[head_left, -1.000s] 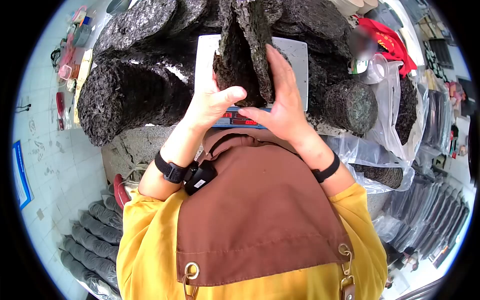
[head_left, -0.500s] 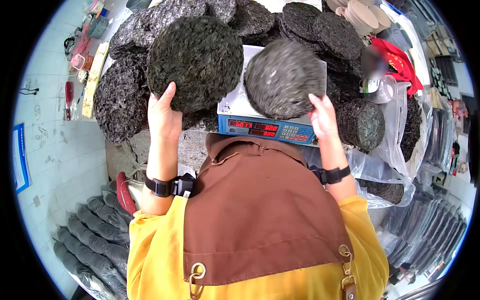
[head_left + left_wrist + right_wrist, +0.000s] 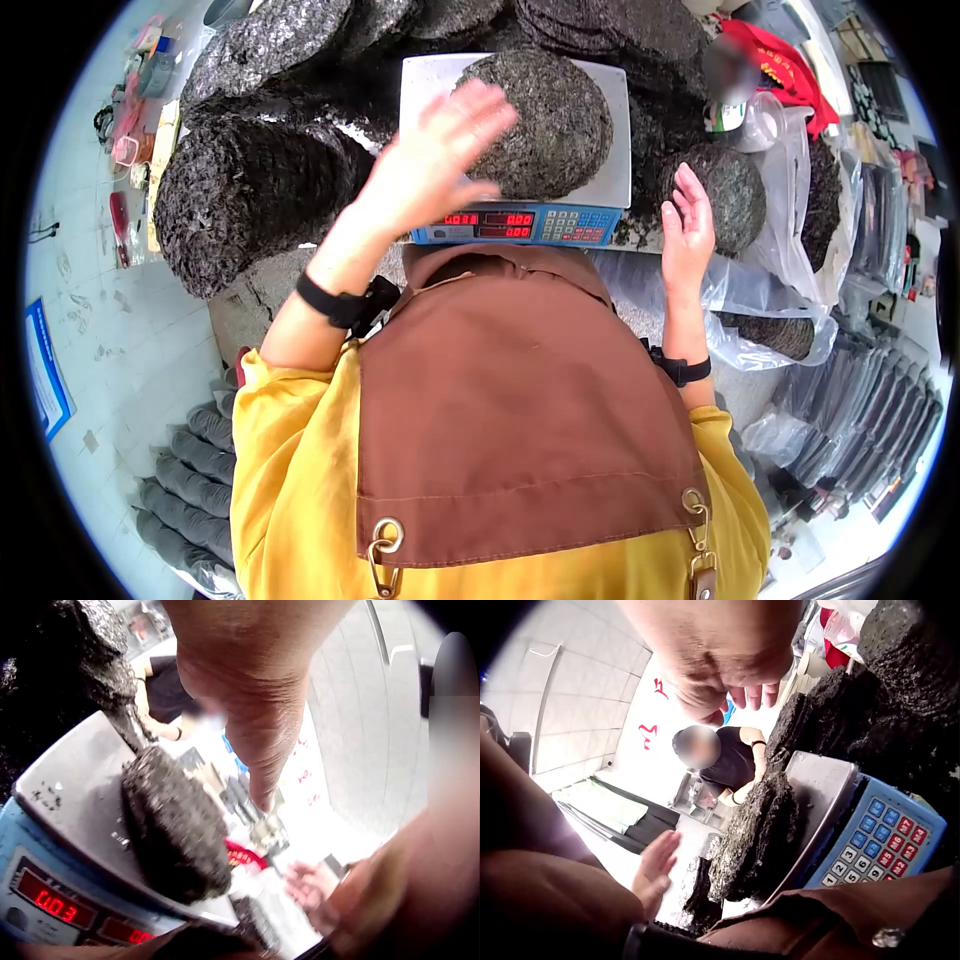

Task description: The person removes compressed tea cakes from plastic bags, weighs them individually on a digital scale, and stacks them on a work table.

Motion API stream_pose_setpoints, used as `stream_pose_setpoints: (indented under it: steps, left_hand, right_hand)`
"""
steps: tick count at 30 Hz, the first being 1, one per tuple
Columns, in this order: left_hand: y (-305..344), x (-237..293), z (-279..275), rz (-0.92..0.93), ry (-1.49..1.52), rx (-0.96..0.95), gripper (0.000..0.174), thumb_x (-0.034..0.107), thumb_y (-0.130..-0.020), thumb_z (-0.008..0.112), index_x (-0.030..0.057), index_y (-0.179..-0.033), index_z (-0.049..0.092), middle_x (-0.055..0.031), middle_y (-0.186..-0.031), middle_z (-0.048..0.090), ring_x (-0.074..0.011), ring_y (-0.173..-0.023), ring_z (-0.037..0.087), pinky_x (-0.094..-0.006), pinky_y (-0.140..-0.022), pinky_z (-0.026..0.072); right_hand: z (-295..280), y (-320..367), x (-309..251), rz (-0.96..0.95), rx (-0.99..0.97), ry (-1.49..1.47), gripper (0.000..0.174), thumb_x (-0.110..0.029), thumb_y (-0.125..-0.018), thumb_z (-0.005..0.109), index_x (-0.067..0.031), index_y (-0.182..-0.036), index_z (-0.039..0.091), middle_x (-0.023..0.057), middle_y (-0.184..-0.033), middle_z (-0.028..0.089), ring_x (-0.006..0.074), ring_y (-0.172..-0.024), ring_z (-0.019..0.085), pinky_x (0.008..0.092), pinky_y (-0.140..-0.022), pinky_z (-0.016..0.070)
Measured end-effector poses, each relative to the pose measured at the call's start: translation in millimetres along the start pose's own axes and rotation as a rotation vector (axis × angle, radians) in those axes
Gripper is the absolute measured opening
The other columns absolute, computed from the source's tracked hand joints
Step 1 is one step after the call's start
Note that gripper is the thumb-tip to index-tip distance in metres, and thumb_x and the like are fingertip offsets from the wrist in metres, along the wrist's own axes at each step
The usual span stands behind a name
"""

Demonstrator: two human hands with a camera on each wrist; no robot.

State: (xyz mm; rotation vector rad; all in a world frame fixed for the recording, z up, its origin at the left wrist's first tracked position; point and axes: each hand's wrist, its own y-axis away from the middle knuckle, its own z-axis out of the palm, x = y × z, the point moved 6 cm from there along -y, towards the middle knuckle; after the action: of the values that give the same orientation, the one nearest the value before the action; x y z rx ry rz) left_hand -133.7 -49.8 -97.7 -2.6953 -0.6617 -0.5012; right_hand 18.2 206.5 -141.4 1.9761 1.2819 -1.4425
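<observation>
A rough, mottled, dark round disc (image 3: 552, 128) lies on the scale (image 3: 574, 226); left hand (image 3: 428, 160) and right hand (image 3: 687, 238) open, gripping nothing

The left hand (image 3: 432, 158) has fingers extended, the right hand (image 3: 687, 228) fingers loosely bent.

On the scale pan (image 3: 612, 182), nearer its right edge, a seaweed cake (image 3: 545, 125); left, right and behind the scale (image 3: 575, 225), seaweed stacks (image 3: 215, 195); farther right, a plastic bag (image 3: 795, 205).
</observation>
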Motion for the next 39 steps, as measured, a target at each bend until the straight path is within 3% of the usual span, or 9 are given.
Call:
stream_pose_setpoints:
  steps: [7, 9, 13, 21, 25, 29, 32, 35, 39]
  left_hand:
    - [1, -4, -127, 0.07, 0.157, 0.693, 0.052, 0.02, -0.08, 0.063, 0.0065, -0.127, 0.046, -0.0112, -0.131, 0.047, -0.0292, -0.125, 0.039, -0.0417, -0.104, 0.0303]
    - [-7, 2, -150, 0.263, 0.056, 0.721, 0.06, 0.035, -0.089, 0.053, -0.0065, -0.129, 0.037, -0.0202, -0.13, 0.044, -0.0284, -0.123, 0.04, -0.0426, -0.103, 0.026]
    - [-29, 21, -161, 0.32, -0.02, 0.851, 0.053, 0.034, -0.088, 0.053, -0.0066, -0.122, 0.046, -0.0196, -0.122, 0.05, -0.028, -0.114, 0.047, -0.0384, -0.098, 0.0333]
    - [-65, 33, -63, 0.01, -0.064, 0.436, 0.048, 0.023, -0.079, 0.061, -0.0011, -0.118, 0.049, -0.0198, -0.124, 0.046, -0.0373, -0.117, 0.042, -0.0421, -0.098, 0.0339]
    - [-45, -26, 101, -0.106, -0.254, 0.134, 0.058, 0.043, -0.081, 0.056, 0.0083, -0.127, 0.045, -0.0123, -0.136, 0.04, -0.0302, -0.128, 0.033, -0.0499, -0.105, 0.0232]
    - [-40, -21, 94, -0.161, -0.168, 0.079, 0.061, 0.036, -0.081, 0.058, 0.0104, -0.133, 0.039, -0.0094, -0.14, 0.035, -0.0276, -0.132, 0.028, -0.046, -0.107, 0.0192]
    - [-42, -20, 96, -0.175, -0.181, 0.042, 0.061, 0.035, -0.08, 0.059, 0.0106, -0.133, 0.039, -0.0084, -0.141, 0.033, -0.0269, -0.132, 0.027, -0.0452, -0.108, 0.0184]
    - [-43, -16, 87, -0.17, -0.129, 0.004, 0.074, 0.04, -0.076, 0.063, 0.009, -0.136, 0.034, -0.0129, -0.143, 0.028, -0.0291, -0.134, 0.023, -0.0468, -0.109, 0.0158]
    - [-43, 26, 54, -0.091, -0.038, -0.16, 0.093, 0.041, -0.06, 0.075, 0.007, -0.136, 0.034, -0.015, -0.142, 0.028, -0.0316, -0.133, 0.024, -0.0503, -0.108, 0.0156]
  right_hand:
    - [-16, -25, -22, 0.016, -0.038, 0.008, 0.042, 0.005, -0.081, 0.051, 0.0008, -0.123, 0.048, 0.0104, -0.123, 0.052, 0.0185, -0.112, 0.051, 0.0302, -0.095, 0.0396]
    - [-16, -47, -39, -0.034, -0.068, 0.04, 0.042, 0.005, -0.082, 0.051, 0.0011, -0.123, 0.048, 0.0102, -0.122, 0.053, 0.018, -0.111, 0.052, 0.0292, -0.094, 0.04]
    - [-5, -77, -62, -0.148, -0.078, 0.017, 0.04, 0.003, -0.083, 0.052, 0.0009, -0.123, 0.048, 0.0094, -0.122, 0.053, 0.0171, -0.111, 0.052, 0.0284, -0.092, 0.0407]
    - [43, -97, 3, 0.091, -0.206, -0.178, 0.039, -0.001, -0.084, 0.052, 0.0006, -0.123, 0.048, 0.0107, -0.118, 0.054, 0.0157, -0.108, 0.051, 0.0258, -0.091, 0.0408]
    - [73, -87, 67, 0.462, -0.345, -0.226, 0.042, -0.004, -0.083, 0.054, 0.0004, -0.124, 0.048, 0.0097, -0.119, 0.054, 0.016, -0.105, 0.053, 0.0263, -0.087, 0.0441]
    - [74, -68, 81, 0.515, -0.383, -0.25, 0.041, -0.002, -0.084, 0.052, -0.0008, -0.125, 0.047, 0.0126, -0.121, 0.053, 0.0155, -0.102, 0.055, 0.0255, -0.079, 0.0475]
    - [14, -66, 143, 0.365, -0.05, 0.042, 0.041, 0.001, -0.079, 0.053, 0.0003, -0.12, 0.05, 0.0143, -0.12, 0.055, 0.0229, -0.103, 0.058, 0.0285, -0.088, 0.0453]
    - [5, -47, 167, 0.254, -0.283, 0.668, 0.069, -0.009, -0.073, 0.064, -0.0029, -0.134, 0.033, 0.0226, -0.134, 0.037, 0.0344, -0.118, 0.045, 0.0368, -0.098, 0.0387]
    - [31, -59, 182, 0.287, -0.175, 0.656, 0.089, -0.018, -0.067, 0.074, -0.0047, -0.138, 0.023, 0.0258, -0.14, 0.024, 0.0396, -0.124, 0.035, 0.0409, -0.101, 0.0347]
